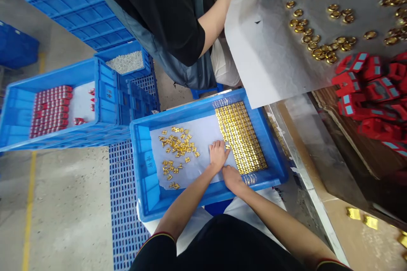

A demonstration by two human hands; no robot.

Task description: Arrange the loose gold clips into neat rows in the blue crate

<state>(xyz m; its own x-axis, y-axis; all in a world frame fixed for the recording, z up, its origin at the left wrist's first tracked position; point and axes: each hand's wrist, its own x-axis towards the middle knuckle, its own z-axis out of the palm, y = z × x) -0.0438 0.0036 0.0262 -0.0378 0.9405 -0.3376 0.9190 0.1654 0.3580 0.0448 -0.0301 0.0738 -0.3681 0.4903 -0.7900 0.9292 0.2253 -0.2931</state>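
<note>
A blue bin [141, 178] lies across my lap, lined with a white sheet [206, 129]. Tight rows of small gold pieces [243, 137] fill its right part, and loose gold pieces [179, 144] are scattered at the left. My left hand [218, 155] rests on the sheet, fingers spread, beside the left edge of the rows; a single gold piece is near its fingertips. Just below it, my right hand [232, 178] is curled near the lower end of the rows; its fingertips are too small and hidden to show what they hold.
Another person [159, 12] sits ahead. Stacked blue bins [106, 93] stand at the left, one holding red pieces [52, 110]. At the right, a table sheet [270, 51] carries gold rings [324, 51], beside piled red parts [378, 93].
</note>
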